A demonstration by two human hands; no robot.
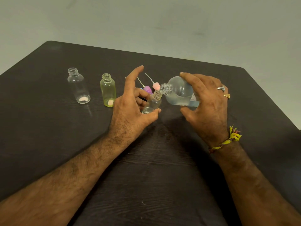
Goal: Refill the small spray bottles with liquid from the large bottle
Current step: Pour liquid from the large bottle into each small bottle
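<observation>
My right hand grips the large clear bottle, tipped on its side with its open neck pointing left. That neck sits just over the mouth of a small clear bottle, which my left hand holds tilted between thumb and fingers, index finger raised. A little liquid lies in the small bottle's bottom. Two more uncapped small bottles stand upright to the left: a clear one and a yellow-tinted one.
Spray caps with dip tubes, a purple one and a pink one, lie on the dark table behind my left hand. The table's far edge meets a pale floor. A wet patch shows below the bottles.
</observation>
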